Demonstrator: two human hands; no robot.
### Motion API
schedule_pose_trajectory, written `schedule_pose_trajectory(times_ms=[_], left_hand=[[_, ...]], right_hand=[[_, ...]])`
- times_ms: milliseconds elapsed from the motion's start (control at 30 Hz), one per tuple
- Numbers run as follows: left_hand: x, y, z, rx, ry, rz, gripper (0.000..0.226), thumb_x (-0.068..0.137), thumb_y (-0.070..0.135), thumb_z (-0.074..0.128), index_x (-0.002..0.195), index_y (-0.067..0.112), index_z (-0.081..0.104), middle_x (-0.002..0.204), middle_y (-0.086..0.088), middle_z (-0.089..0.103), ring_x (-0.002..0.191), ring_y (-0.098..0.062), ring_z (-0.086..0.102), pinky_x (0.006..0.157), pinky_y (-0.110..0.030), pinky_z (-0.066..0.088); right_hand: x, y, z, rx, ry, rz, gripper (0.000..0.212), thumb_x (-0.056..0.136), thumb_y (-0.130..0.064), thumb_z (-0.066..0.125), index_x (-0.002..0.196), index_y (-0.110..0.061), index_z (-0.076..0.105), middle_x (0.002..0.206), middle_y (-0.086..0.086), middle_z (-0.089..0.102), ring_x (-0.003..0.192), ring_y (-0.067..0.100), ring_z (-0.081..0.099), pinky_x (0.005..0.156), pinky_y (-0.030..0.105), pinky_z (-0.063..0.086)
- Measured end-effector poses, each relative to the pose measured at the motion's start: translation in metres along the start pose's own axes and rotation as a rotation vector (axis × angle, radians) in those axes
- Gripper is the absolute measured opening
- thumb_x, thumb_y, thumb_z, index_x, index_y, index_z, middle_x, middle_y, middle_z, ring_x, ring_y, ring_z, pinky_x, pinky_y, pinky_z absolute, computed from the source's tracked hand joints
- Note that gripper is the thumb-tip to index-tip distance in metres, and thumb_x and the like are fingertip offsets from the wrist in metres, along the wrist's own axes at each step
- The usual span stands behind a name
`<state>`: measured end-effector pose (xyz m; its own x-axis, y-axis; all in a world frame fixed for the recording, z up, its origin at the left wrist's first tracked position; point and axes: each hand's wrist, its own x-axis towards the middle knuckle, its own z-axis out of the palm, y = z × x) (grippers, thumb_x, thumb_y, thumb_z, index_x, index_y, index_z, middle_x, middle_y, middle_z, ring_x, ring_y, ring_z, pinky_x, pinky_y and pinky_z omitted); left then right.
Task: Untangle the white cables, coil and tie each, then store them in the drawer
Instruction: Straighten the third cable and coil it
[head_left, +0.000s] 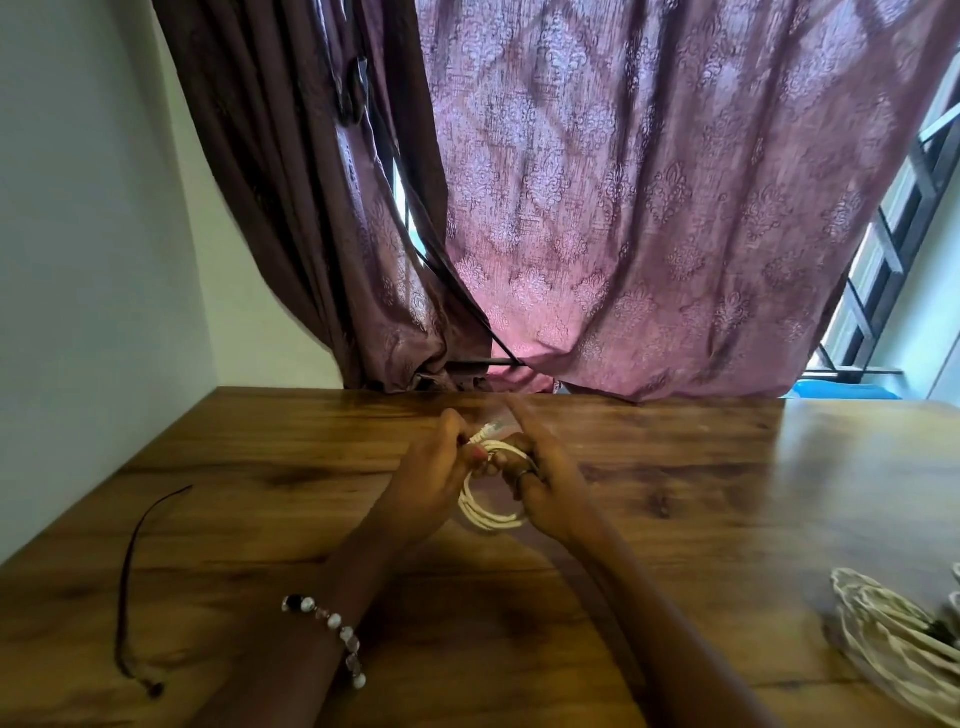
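Wooden table (260, 519) holds a thin dark cord (130, 561) and more white cables (893, 639) nearby. Farther on, the left hand (441, 467) and right hand (545, 483) both grip a coiled white cable (488, 514), fingers curled around it. Purple curtains (623, 208) hang behind.

A brown wooden table with a glossy grained top (675, 467) fills the lower half of the view. A thin dark cord (130, 571) lies curved near its left edge. Behind the table hang a dark brown gathered curtain (291, 208) and a mauve damask-patterned curtain (649, 208). A black metal window grille (883, 270) shows at right, a pale wall (78, 234) at left.
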<state>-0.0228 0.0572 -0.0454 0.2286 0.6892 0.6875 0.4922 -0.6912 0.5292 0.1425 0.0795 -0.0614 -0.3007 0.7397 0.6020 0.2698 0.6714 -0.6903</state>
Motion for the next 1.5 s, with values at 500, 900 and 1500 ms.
schedule_pose_trajectory(times_ms=[500, 900, 1500], left_hand=[[0.002, 0.007, 0.009, -0.678, 0.039, -0.378, 0.010, 0.089, 0.006, 0.057, 0.098, 0.005, 0.053, 0.082, -0.009, 0.068, 0.070, -0.019, 0.062, 0.066, -0.031, 0.050], [0.005, 0.020, 0.028, -1.014, 0.299, -0.676, 0.016, 0.087, 0.003, 0.060, 0.100, 0.012, 0.061, 0.086, -0.010, 0.070, 0.071, -0.020, 0.063, 0.061, -0.029, 0.053], [0.001, 0.020, 0.022, -0.554, 0.554, -0.448, 0.015, 0.086, 0.026, 0.066, 0.073, 0.020, 0.064, 0.054, 0.007, 0.062, 0.048, -0.005, 0.054, 0.049, -0.025, 0.041]], right_hand=[[0.003, -0.009, -0.002, -0.083, 0.209, -0.110, 0.030, 0.076, -0.011, 0.061, 0.102, -0.019, 0.073, 0.080, -0.020, 0.065, 0.067, -0.007, 0.059, 0.058, 0.020, 0.047], [0.003, -0.011, 0.009, -0.124, 0.409, -0.157, 0.014, 0.080, -0.005, 0.058, 0.087, -0.015, 0.063, 0.081, -0.002, 0.066, 0.072, 0.019, 0.064, 0.059, 0.044, 0.055], [-0.001, -0.024, 0.016, -0.078, 0.199, -0.221, 0.024, 0.090, -0.014, 0.056, 0.113, -0.018, 0.060, 0.097, -0.010, 0.066, 0.079, 0.008, 0.065, 0.068, 0.023, 0.051]])
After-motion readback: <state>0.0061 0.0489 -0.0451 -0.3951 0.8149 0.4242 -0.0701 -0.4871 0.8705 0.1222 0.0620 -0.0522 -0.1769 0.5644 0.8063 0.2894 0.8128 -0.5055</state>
